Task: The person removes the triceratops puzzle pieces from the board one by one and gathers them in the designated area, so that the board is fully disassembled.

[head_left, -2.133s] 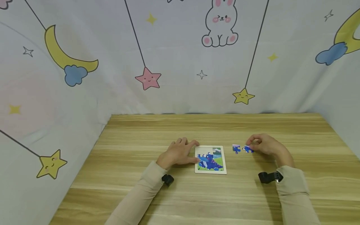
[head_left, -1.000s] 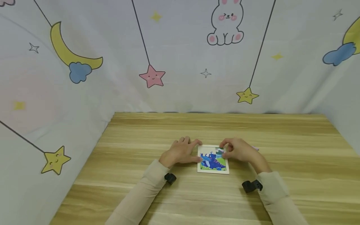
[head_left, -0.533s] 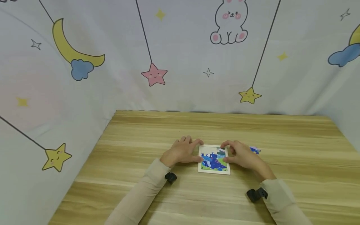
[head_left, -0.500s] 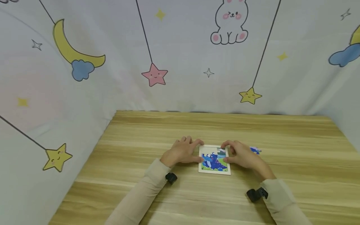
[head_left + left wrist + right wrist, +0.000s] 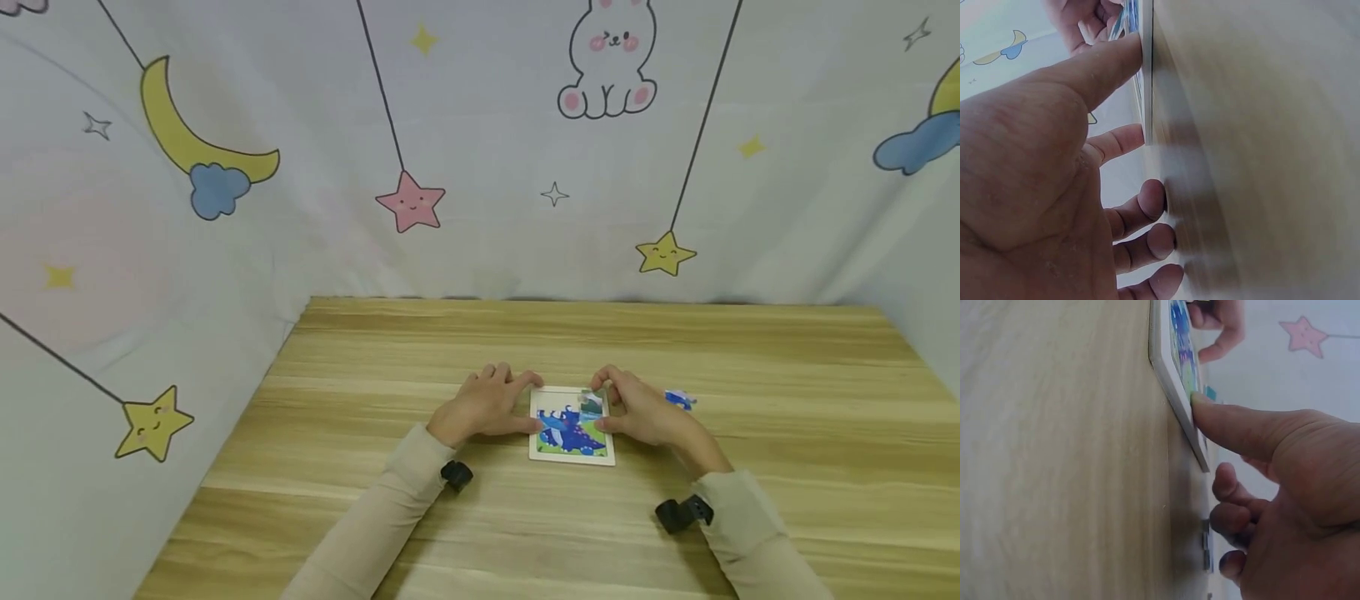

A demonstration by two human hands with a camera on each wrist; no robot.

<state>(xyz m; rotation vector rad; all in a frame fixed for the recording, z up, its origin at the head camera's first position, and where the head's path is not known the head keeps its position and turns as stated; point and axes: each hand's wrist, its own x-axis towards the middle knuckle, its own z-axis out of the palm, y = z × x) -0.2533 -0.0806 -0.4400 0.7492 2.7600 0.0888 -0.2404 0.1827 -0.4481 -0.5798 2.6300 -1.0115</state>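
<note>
A white-rimmed jigsaw board (image 5: 572, 461) lies on the table, its picture a blue dinosaur with the upper left part bare. My left hand (image 5: 480, 404) steadies it, thumb on the left rim and index fingertip at the top left corner. At the upper right corner my right hand (image 5: 637, 408) pinches a green-and-white puzzle piece (image 5: 591, 402) between thumb and index finger. The piece's teal edge (image 5: 1210, 393) stands up from the board in the right wrist view. Behind the right hand lies a loose blue-and-pink puzzle piece (image 5: 680, 400), partly covered by the hand.
The wooden table (image 5: 420, 333) runs back to a white curtain (image 5: 480, 250) printed with stars, moons and a rabbit. Black wrist cameras sit on both forearms, the left camera (image 5: 456, 476) and the right camera (image 5: 678, 515).
My right hand has come left from the loose pieces to the board's upper right corner, where the green-and-white piece now stands tilted. My left hand keeps its place on the board.
</note>
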